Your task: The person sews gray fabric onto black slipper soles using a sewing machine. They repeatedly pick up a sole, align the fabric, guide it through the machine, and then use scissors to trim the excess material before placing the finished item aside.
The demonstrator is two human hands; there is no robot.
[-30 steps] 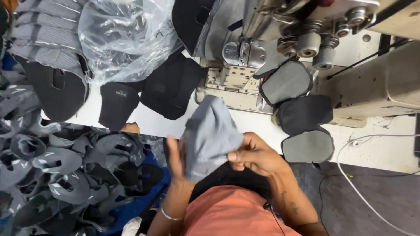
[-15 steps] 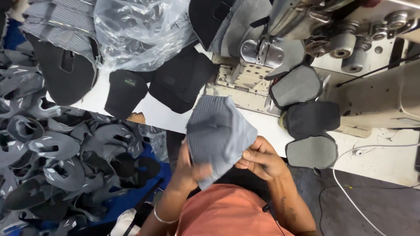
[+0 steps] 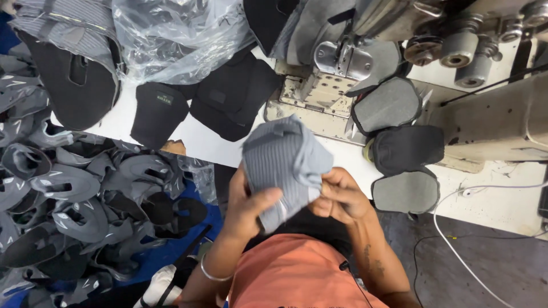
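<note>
I hold a grey ribbed fabric piece, folded over, just above my lap. My left hand grips its lower left side, thumb across the front. At its lower right edge, my right hand pinches the fabric with curled fingers. Beyond it stands a sewing machine on a white table.
Black fabric pieces and a clear plastic bag lie on the table's left. A chain of grey and black stitched pieces trails from the machine on the right. A heap of grey shoe uppers fills the bin at my left. A white cable hangs at right.
The grey piece has been turned and folded in my hands and sits lower. My left thumb now lies over its front; the view has shifted slightly.
</note>
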